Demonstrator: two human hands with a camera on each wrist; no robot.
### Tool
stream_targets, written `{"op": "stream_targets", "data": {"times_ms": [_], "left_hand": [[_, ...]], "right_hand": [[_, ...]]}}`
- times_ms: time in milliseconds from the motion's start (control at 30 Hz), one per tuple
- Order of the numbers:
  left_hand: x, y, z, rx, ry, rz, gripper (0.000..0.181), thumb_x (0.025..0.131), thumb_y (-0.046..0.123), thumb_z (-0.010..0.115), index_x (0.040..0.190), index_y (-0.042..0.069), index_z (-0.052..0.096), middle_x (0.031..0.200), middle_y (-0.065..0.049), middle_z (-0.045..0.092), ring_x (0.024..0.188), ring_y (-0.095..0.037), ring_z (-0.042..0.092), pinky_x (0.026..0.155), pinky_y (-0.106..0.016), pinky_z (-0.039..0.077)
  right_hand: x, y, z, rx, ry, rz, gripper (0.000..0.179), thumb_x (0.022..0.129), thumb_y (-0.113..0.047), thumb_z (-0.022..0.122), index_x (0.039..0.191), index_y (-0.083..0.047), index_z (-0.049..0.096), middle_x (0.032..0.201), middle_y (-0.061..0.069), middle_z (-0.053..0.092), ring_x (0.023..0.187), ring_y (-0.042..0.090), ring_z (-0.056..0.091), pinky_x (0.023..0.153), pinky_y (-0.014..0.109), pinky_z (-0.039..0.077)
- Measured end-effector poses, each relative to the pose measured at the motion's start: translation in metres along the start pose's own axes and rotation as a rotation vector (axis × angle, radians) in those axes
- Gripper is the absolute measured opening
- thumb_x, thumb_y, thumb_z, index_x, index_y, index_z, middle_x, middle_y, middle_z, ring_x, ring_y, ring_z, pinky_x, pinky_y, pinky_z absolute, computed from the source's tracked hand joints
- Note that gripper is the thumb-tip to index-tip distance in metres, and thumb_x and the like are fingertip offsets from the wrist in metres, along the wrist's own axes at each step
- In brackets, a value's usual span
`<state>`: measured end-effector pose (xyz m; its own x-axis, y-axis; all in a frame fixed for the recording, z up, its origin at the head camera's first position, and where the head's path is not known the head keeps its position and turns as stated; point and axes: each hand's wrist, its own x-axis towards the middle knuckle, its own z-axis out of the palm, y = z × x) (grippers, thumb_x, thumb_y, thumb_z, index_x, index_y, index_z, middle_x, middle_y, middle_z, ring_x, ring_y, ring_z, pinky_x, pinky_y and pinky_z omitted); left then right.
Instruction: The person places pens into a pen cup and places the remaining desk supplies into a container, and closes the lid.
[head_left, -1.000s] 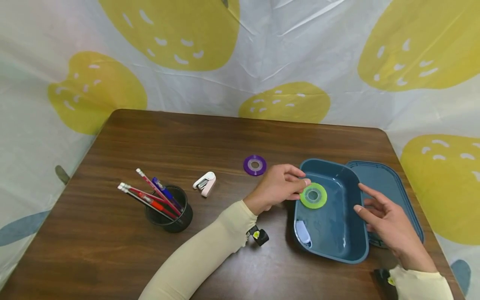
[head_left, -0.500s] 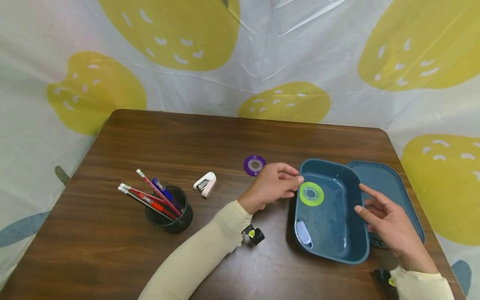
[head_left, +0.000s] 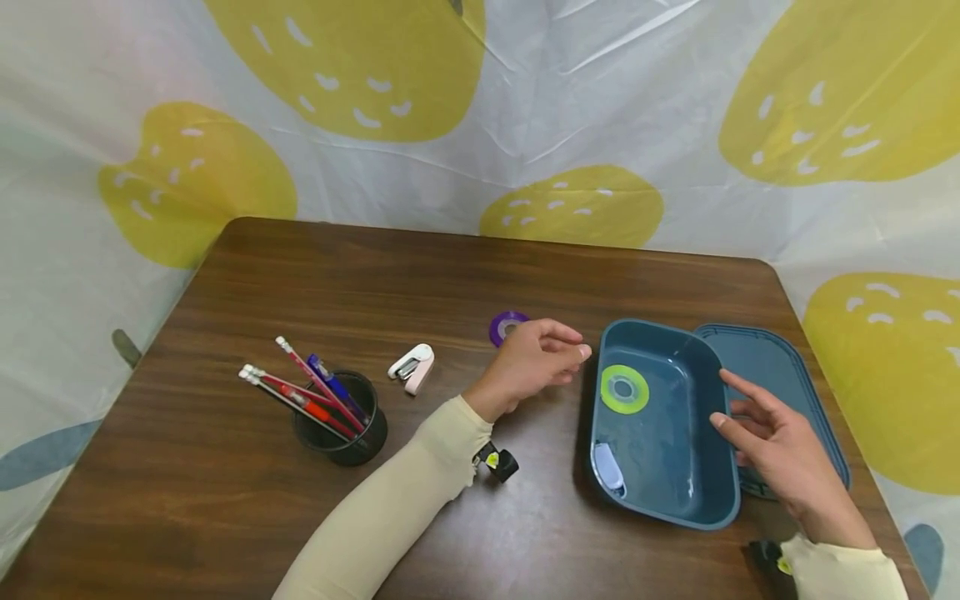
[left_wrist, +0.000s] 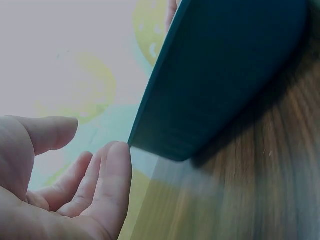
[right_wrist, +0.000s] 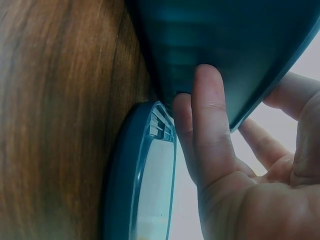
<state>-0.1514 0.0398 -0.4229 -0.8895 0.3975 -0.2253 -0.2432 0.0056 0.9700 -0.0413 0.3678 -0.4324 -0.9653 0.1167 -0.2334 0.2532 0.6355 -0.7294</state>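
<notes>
My left hand (head_left: 536, 360) is in the air just left of a deep blue plastic box (head_left: 667, 433), thumb and fingers apart, holding nothing. Inside the box, a bright green tape roll (head_left: 625, 389) lies near the left wall. A small pale-blue object (head_left: 608, 468), its kind unclear, sits in the box's near left corner. My right hand (head_left: 780, 446) holds the right wall of the box, thumb over the rim and fingers (right_wrist: 207, 120) against the outside. A purple tape roll (head_left: 501, 327) lies on the table, partly hidden behind my left hand.
Partly under my right hand and the box, a blue lid (head_left: 772, 358) lies on the wooden table (head_left: 360, 275). To the left are a small white stapler (head_left: 412, 367) and a black pen cup (head_left: 360, 442) with several pencils and pens. A patterned curtain (head_left: 420, 183) hangs behind.
My left hand has let go of the green tape roll, leaving it in the box, and has drawn back left past the rim. My right hand stays on the box wall.
</notes>
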Motion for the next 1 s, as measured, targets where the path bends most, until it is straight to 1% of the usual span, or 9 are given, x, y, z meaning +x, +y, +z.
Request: {"op": "stream_targets", "data": {"times_ms": [200,267,400,533,633,733,867,1000], "left_hand": [[0.005,-0.001,-0.016,0.008,0.04,0.018,0.028,0.096,0.016,0.079,0.119,0.002,0.072,0.11,-0.013,0.078,0.108,-0.045,0.074,0.09,-0.049,0.065],[0.006,-0.001,-0.021,0.012,0.056,0.023,0.028,0.096,0.015,0.079,0.119,0.001,0.072,0.109,-0.013,0.077,0.107,-0.043,0.074,0.09,-0.048,0.065],[0.008,-0.001,-0.03,0.019,0.086,0.036,0.027,0.096,0.015,0.078,0.119,0.0,0.073,0.108,-0.014,0.077,0.106,-0.042,0.074,0.088,-0.047,0.066],[0.009,-0.002,-0.037,0.037,0.115,0.033,0.027,0.097,0.016,0.077,0.119,0.001,0.074,0.11,-0.015,0.077,0.107,-0.044,0.073,0.09,-0.048,0.066],[0.011,-0.004,-0.042,0.051,0.141,0.033,0.027,0.097,0.016,0.077,0.12,0.001,0.074,0.111,-0.015,0.077,0.105,-0.044,0.074,0.089,-0.048,0.066],[0.014,-0.007,-0.047,0.059,0.17,0.04,0.029,0.097,0.015,0.077,0.121,0.0,0.074,0.111,-0.016,0.078,0.102,-0.04,0.074,0.086,-0.043,0.066],[0.017,-0.009,-0.053,0.061,0.21,0.053,0.038,0.096,0.014,0.078,0.129,-0.003,0.07,0.112,-0.017,0.077,0.101,-0.033,0.074,0.084,-0.038,0.066],[0.02,-0.01,-0.056,0.093,0.271,0.069,0.045,0.094,0.014,0.079,0.133,-0.004,0.067,0.115,-0.018,0.075,0.102,-0.027,0.073,0.087,-0.035,0.064]], "right_hand": [[0.0,0.0,0.0,0.005,-0.004,0.01,0.077,0.104,-0.043,0.067,0.169,-0.026,0.028,0.151,0.028,0.049,0.097,-0.018,0.054,0.069,0.029,0.062],[0.0,0.0,0.0,0.005,-0.004,0.008,0.077,0.105,-0.043,0.067,0.169,-0.026,0.028,0.151,0.028,0.049,0.098,-0.018,0.054,0.069,0.029,0.062],[0.0,0.0,0.0,0.01,0.003,-0.009,0.076,0.105,-0.042,0.067,0.168,-0.025,0.029,0.149,0.025,0.051,0.097,-0.015,0.056,0.068,0.029,0.062],[0.0,0.0,0.0,0.011,0.009,-0.017,0.075,0.105,-0.04,0.067,0.168,-0.024,0.03,0.147,0.023,0.052,0.097,-0.013,0.058,0.068,0.03,0.062],[0.0,0.0,0.001,0.007,0.01,-0.014,0.076,0.104,-0.041,0.067,0.168,-0.024,0.03,0.147,0.024,0.052,0.097,-0.014,0.058,0.068,0.029,0.062],[0.0,0.0,0.001,0.007,0.009,-0.011,0.076,0.104,-0.042,0.068,0.168,-0.025,0.03,0.147,0.025,0.052,0.097,-0.015,0.057,0.068,0.029,0.062],[0.0,0.0,0.0,0.01,0.008,-0.011,0.076,0.104,-0.042,0.067,0.168,-0.025,0.03,0.148,0.024,0.051,0.097,-0.016,0.056,0.069,0.029,0.062],[0.0,0.0,0.0,0.014,0.005,-0.003,0.076,0.104,-0.043,0.068,0.168,-0.026,0.03,0.149,0.025,0.051,0.098,-0.017,0.055,0.069,0.029,0.062]]}}
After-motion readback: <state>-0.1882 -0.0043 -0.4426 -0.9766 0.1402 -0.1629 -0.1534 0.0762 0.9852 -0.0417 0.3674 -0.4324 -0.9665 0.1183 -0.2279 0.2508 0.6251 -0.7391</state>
